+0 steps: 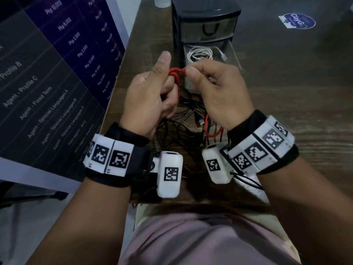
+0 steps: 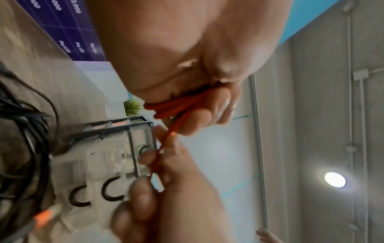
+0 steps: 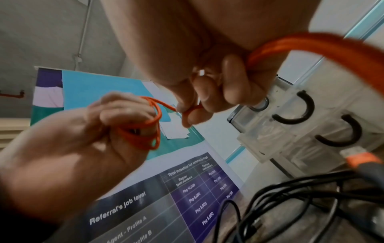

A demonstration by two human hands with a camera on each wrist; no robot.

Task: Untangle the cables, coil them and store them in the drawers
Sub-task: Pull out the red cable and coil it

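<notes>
A red cable is wound in loops round the curled fingers of my left hand, thumb raised; the loops show in the right wrist view. My right hand pinches the red cable between thumb and fingertip and holds more of it in the palm. A red loop hangs below onto a tangle of black cables on the wooden table. Behind stands a small drawer unit, its lower drawer open, with a coiled white cable inside.
A large printed banner stands along the table's left edge. A round blue sticker lies at the far right. A USB plug of a black cable lies under my hands. The table's near edge is at my lap.
</notes>
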